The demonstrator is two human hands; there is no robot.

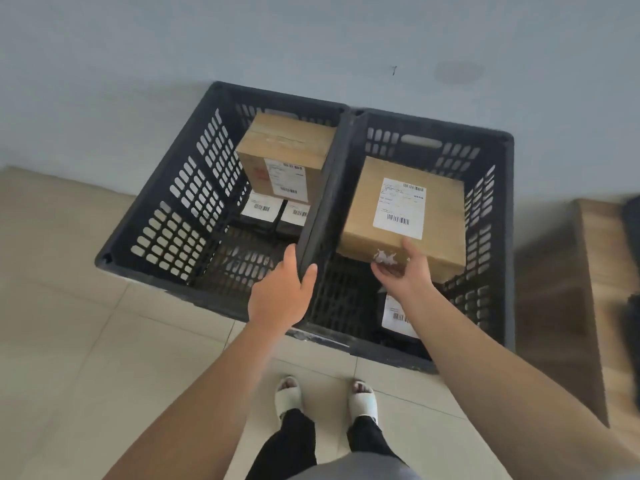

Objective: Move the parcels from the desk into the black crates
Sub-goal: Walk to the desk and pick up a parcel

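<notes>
Head view: right hand [403, 271] partly hides dark parcel [398, 315] under cardboard box [408, 216].

Both crates — the left crate [180, 216] and the right crate [491, 216] — look like matt black plastic, their walls pierced with slots. The parcel [401, 216] in the right one is plain brown cardboard, dull and smooth, with a white paper label [400, 207] and a torn white patch near its front edge. The left crate's box [284, 147] is the same cardboard — taped with a faint sheen. The floor [86, 323] is smooth beige tile.
</notes>
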